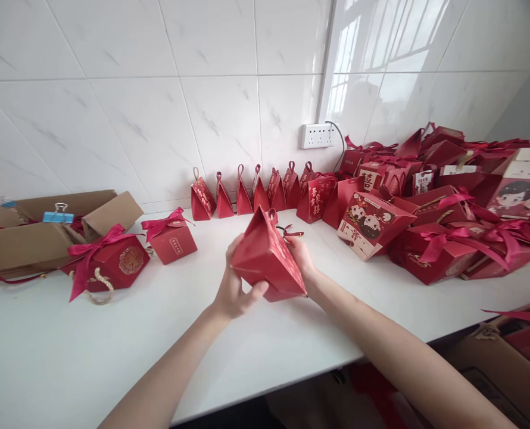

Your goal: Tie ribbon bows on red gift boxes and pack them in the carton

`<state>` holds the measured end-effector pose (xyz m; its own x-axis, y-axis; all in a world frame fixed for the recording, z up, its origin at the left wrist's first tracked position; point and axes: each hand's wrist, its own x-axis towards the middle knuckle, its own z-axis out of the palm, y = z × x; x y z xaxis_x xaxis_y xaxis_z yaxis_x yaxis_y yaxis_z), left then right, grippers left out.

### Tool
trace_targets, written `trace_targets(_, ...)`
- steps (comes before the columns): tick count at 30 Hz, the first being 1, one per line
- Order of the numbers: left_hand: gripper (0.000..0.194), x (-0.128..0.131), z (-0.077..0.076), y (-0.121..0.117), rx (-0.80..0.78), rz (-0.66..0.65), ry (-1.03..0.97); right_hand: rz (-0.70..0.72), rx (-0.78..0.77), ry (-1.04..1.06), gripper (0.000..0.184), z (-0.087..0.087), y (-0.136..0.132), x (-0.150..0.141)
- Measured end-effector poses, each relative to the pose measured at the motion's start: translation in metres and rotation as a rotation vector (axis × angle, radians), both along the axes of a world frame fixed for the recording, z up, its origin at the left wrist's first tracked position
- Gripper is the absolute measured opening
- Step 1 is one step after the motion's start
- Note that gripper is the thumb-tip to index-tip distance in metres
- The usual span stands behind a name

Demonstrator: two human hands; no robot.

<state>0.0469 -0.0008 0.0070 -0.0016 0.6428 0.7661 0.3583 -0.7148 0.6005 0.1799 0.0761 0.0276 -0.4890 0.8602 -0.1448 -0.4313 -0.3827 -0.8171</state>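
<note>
Above the white tabletop a red folded-paper gift box [265, 262], peaked at the top, is held tilted with its underside turned partly toward me. My left hand [236, 292] grips its left side, thumb across the bottom edge. On the far right side my right hand [301, 256] is closed against the same box, its fingers partly hidden behind it. A ribbon loop [273, 215] and a thin dark cord with a gold tip [294, 233] stick out by the right fingers.
Several peaked red boxes [224, 199] line the wall. A heap of red gift boxes [443, 250] fills the right. At left are a cardboard carton [28, 253] with a blue binder clip [58, 215], a hexagonal box [119, 262] and a ribboned box [173, 241]. A power strip [317, 136] is on the wall.
</note>
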Motion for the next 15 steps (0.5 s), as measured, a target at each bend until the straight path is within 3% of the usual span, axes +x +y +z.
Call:
trace_targets(3,0.063,-0.005,0.0,0.006,-0.289,0.004,-0.351,0.003,-0.131,0.08,0.019,0.005,0.003,0.0)
trace_targets(8,0.074,-0.01,0.01,0.013,-0.69,-0.103,-0.763,0.083,-0.135,0.125,0.029,0.012,-0.005,0.0)
trace_targets(11,0.073,-0.009,0.012,0.015,-0.774,-0.066,-0.838,0.116,-0.131,0.11,0.038,0.01,-0.006,0.0)
trace_targets(15,0.071,-0.007,0.011,0.018,-0.792,-0.018,-0.754,0.061,-0.125,0.097,0.033,0.008,-0.002,-0.002)
